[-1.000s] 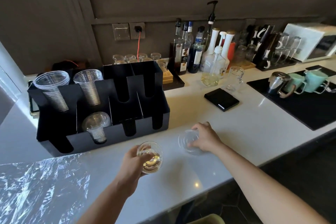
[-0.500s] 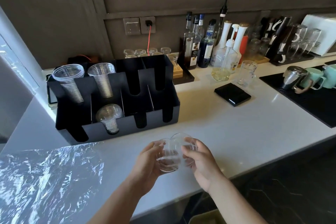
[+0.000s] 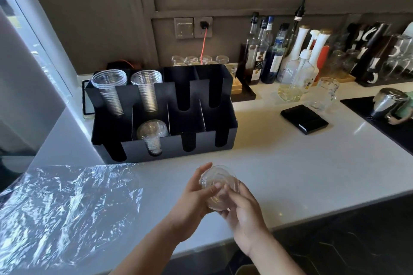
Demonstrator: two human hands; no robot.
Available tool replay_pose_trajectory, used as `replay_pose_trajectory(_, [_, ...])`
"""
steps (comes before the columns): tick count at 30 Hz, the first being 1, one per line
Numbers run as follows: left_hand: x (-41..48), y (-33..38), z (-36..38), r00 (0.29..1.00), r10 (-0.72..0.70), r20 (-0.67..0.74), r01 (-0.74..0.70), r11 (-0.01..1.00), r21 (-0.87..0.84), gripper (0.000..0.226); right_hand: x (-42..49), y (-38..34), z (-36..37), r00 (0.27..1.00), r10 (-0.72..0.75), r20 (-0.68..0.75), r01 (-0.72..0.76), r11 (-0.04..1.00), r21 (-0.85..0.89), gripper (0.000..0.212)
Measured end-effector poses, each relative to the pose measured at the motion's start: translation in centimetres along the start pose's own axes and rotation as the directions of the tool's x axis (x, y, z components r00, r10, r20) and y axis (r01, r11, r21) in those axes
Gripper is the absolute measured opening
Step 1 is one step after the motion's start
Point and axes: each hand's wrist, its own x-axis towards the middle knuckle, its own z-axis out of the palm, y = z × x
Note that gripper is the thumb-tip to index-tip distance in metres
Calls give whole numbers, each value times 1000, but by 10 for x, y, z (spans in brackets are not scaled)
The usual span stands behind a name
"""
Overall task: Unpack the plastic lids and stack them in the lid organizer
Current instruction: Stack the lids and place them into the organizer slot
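Observation:
A short stack of clear plastic lids (image 3: 218, 179) is held above the white counter between both hands. My left hand (image 3: 192, 198) cups it from the left, my right hand (image 3: 242, 207) grips it from the right and below. Behind it stands the black lid organizer (image 3: 201, 140) with several slotted compartments. One front compartment holds a stack of clear lids (image 3: 152, 135). Two back compartments on the left hold stacks of clear cups (image 3: 109, 87). The other compartments look empty.
Crumpled clear plastic wrap (image 3: 62, 207) lies on the counter at the left. A small black scale (image 3: 304, 118) sits to the right. Bottles (image 3: 274, 58), glasses and a steel pitcher (image 3: 387, 101) on a black mat line the back and right.
My right hand lifted lids off the counter and brought them to the left hand's lids. Both hands now hold one stack together in front of the organizer.

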Motion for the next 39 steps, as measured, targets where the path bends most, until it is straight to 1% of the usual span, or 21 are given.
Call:
replay_pose_trajectory(3, [-3,2,-2,998,43,-46,-43,999,2,48,4,3,-1,999,-25,22,26,997,-67,47])
replay_pose_trajectory(5, [-5,4,-2,994,84,-71,-82,996,31,42,5,6,2,995,-90,28,94,983,-159,52])
replay_pose_trajectory(8, [-5,7,-5,979,150,-141,-140,987,79,31,5,7,12,976,-191,105,217,886,-410,44])
replay_pose_trajectory(10, [-4,9,-8,964,195,-183,-172,976,134,29,6,3,15,966,-200,166,258,820,-511,48])
replay_pose_trajectory(11, [-3,10,-10,959,214,-185,-186,969,161,29,8,1,16,963,-197,182,265,805,-530,48])
replay_pose_trajectory(15, [-5,17,-13,953,263,-151,-225,947,229,33,15,-14,18,941,-233,244,334,751,-570,38])
replay_pose_trajectory(17, [-5,20,-15,952,272,-140,-235,944,232,33,18,-21,20,941,-212,265,333,724,-605,38])
replay_pose_trajectory(18, [-5,21,-16,951,273,-146,-235,943,234,32,19,-22,20,943,-197,267,326,695,-640,42])
replay_pose_trajectory(19, [-4,22,-18,949,272,-160,-230,944,237,31,19,-24,20,944,-186,272,326,644,-692,51])
replay_pose_trajectory(20, [-4,22,-20,947,269,-177,-224,945,237,29,19,-25,19,936,-192,295,352,552,-756,64])
replay_pose_trajectory(21, [-4,23,-21,944,268,-192,-220,946,238,29,18,-26,18,913,-205,353,408,415,-813,80])
replay_pose_trajectory(22, [-4,23,-23,942,271,-200,-217,942,255,29,18,-27,18,874,-204,440,481,240,-843,95])
replay_pose_trajectory(23, [-4,24,-24,939,277,-202,-212,932,295,29,18,-28,19,827,-188,530,547,58,-835,107])
replay_pose_trajectory(24, [-4,24,-24,939,283,-197,-204,917,343,30,19,-28,21,786,-165,595,589,-91,-803,115])
replay_pose_trajectory(25, [-4,24,-24,939,285,-191,-197,904,379,30,20,-28,24,766,-150,626,601,-181,-779,119])
replay_pose_trajectory(26, [-5,24,-23,941,281,-189,-190,899,394,31,22,-28,26,762,-146,631,596,-222,-771,121])
replay_pose_trajectory(28, [-6,25,-21,946,257,-195,-165,905,391,35,26,-28,29,776,-139,616,579,-233,-781,121])
replay_pose_trajectory(31, [-10,28,-24,960,207,-191,-125,921,369,39,29,-29,30,784,-108,611,584,-204,-786,116])
replay_pose_trajectory(34, [-14,30,-30,963,178,-200,-93,922,375,41,31,-28,32,773,-90,628,597,-232,-768,111])
replay_pose_trajectory(36, [-16,29,-33,956,186,-228,-93,926,367,38,30,-25,37,759,-73,647,610,-266,-746,113])
replay_pose_trajectory(39, [-21,31,-38,947,208,-245,-104,920,379,32,28,-20,47,701,-66,710,653,-340,-676,114])
